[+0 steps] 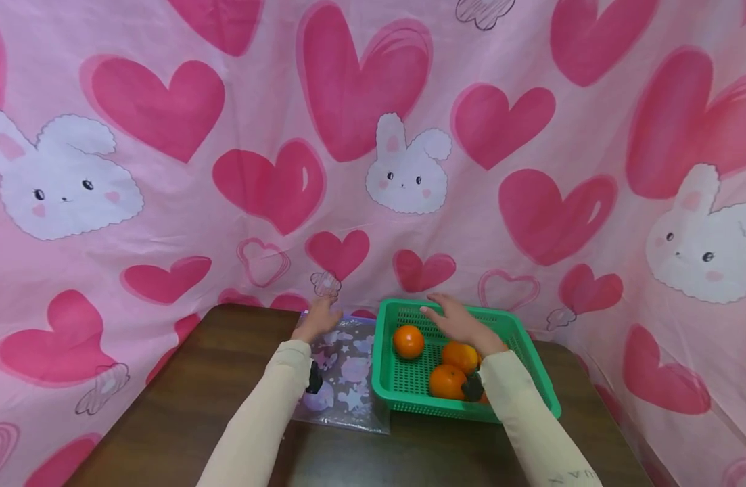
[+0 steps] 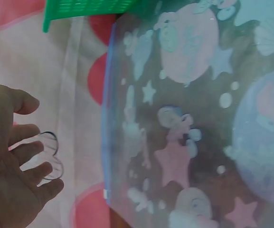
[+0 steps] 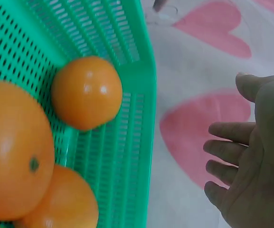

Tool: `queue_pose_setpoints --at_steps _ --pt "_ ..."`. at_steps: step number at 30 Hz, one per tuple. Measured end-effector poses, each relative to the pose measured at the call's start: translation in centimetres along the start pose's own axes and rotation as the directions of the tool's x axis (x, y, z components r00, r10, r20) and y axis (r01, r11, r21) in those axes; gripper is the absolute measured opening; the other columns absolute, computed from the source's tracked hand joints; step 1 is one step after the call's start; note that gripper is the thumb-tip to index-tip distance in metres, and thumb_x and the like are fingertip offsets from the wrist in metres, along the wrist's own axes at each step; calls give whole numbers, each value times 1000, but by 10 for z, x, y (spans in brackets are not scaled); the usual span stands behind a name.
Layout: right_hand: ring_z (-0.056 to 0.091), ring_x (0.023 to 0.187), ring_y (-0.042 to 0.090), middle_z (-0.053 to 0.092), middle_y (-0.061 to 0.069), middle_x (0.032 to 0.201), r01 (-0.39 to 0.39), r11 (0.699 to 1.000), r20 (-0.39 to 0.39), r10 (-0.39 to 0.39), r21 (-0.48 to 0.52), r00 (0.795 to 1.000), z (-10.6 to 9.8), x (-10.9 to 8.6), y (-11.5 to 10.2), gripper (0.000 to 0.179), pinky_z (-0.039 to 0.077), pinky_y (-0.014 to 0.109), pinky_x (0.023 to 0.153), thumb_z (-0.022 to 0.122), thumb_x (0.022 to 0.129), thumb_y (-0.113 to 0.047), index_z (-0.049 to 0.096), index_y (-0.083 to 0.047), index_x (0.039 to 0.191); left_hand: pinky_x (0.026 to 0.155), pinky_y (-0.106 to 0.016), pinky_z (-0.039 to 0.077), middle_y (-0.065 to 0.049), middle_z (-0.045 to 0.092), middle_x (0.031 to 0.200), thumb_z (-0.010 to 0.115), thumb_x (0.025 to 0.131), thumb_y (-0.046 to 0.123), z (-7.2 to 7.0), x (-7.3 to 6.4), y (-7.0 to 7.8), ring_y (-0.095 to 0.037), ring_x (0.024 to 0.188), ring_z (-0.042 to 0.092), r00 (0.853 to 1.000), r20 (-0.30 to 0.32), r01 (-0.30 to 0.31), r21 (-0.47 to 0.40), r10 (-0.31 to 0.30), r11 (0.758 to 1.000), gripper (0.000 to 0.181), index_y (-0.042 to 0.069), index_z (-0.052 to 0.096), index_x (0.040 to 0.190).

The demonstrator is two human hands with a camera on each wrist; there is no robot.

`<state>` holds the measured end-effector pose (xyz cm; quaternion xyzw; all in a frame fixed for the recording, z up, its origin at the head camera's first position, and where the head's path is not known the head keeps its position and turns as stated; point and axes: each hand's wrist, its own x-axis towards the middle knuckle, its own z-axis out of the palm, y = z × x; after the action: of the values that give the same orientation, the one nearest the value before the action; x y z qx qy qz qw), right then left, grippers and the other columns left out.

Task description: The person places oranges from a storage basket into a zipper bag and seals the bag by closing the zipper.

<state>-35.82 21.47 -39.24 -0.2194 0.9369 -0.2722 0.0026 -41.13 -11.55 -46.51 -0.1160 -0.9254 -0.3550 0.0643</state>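
Note:
My left hand (image 1: 318, 320) is held over the far part of a clear printed plastic bag (image 1: 354, 369), its fingers relaxed and nothing in them. The bag lies flat, with white and pink sea-creature and star shapes and a blue-purple strip along its far edge. Above the green plastic basket (image 1: 381, 380) hovers my right hand (image 1: 460, 325), also holding nothing, fingers loosely bent. Several oranges sit in the basket: one orange (image 1: 408, 342) lies apart at the left, the large orange (image 3: 13, 147) and others cluster under my right wrist, partly hidden by it.
Both things rest on a dark brown wooden table (image 1: 208, 385), the bag directly left of the basket. A pink cloth (image 1: 263, 264) with hearts and rabbits hangs right behind the table and along its sides.

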Motion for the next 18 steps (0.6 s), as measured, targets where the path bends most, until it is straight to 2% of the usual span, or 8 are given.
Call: queue_pose_setpoints --at_steps 6,11,15,18 --pt "40 143 41 45 21 155 59 997 15 -60 57 998 11 11 -18 56 33 60 118 48 108 -34 42 1 151 116 -58 36 -31 49 147 59 94 9 17 -5 -5 -48 139 43 998 53 34 -26 -32 999 55 -14 47 142" --pt "46 140 39 49 21 152 83 983 51 -92 167 994 20 20 -33 52 37 59 116 49 108 -31 46 1 149 113 -59 40 -34 51 142 60 94 7 30 -13 -11 -50 133 47 998 52 45 -59 -42 997 53 -15 48 140" --pt "46 139 40 49 20 152 75 973 82 -94 217 992 29 24 -44 50 38 59 115 49 108 -28 48 1 148 112 -58 40 -35 52 140 61 92 4 41 -19 -20 -51 131 49 999 47 19 9 -19 1000 50 -17 50 136" --pt "45 140 40 50 19 151 75 974 96 -98 216 991 40 28 -49 48 38 58 115 50 108 -27 50 0 147 116 -58 35 -35 46 146 61 92 0 47 -25 -26 -52 136 43 999 42 10 39 -12 999 50 -18 49 137"
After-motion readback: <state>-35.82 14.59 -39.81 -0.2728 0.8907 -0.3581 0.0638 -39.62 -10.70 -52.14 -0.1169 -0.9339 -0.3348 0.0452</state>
